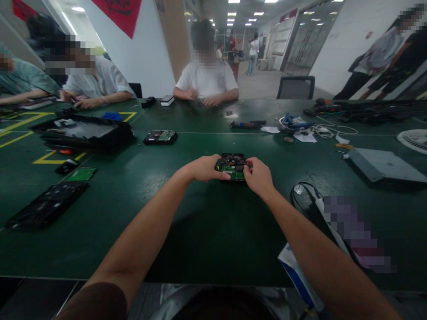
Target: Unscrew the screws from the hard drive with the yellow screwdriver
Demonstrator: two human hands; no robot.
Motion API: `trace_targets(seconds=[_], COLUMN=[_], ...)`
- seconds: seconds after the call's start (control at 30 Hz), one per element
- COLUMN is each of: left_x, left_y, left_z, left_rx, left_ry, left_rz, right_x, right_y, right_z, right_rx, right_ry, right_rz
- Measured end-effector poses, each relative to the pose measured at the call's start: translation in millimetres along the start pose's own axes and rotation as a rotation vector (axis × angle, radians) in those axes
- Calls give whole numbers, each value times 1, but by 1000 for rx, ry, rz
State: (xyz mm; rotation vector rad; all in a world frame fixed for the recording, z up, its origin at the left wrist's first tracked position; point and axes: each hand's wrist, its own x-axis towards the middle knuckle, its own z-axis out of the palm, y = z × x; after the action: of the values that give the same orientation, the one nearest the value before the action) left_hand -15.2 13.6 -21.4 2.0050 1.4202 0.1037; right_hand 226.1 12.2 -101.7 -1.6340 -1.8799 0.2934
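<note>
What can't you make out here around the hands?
Head view: sides of the hard drive are covered by the left hand and right hand.
Head view: whether the right hand pinches a tool is too small to tell.
Head view: print on the far drive is too small to read.
Head view: the bag is partly blurred.

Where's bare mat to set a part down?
Bare mat between the left hand and the black panel; also between the held hard drive and the spare hard drive. Crowded: bag by the right hand, cables far right.
</note>
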Motion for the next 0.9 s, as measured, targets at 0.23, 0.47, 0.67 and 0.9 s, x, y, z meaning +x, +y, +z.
trace_targets(seconds=[0.23, 0.47, 0.67, 0.9], left_x=[5, 7, 3, 9], left_y=[-7, -18, -23, -31], left_z=[2, -4, -11, -6], left_rx=[-40, -54, -45, -126], left_ry=[36, 39, -68, -29], left_rz=[-32, -78, -168, -122], right_x=[-2, 7, 16, 6], right_y=[3, 5, 8, 8], right_z=[15, 19, 22, 14], right_rx=[249, 470, 479, 223], right_ry=[-59, -206, -249, -95], right_rz=[26, 129, 151, 47])
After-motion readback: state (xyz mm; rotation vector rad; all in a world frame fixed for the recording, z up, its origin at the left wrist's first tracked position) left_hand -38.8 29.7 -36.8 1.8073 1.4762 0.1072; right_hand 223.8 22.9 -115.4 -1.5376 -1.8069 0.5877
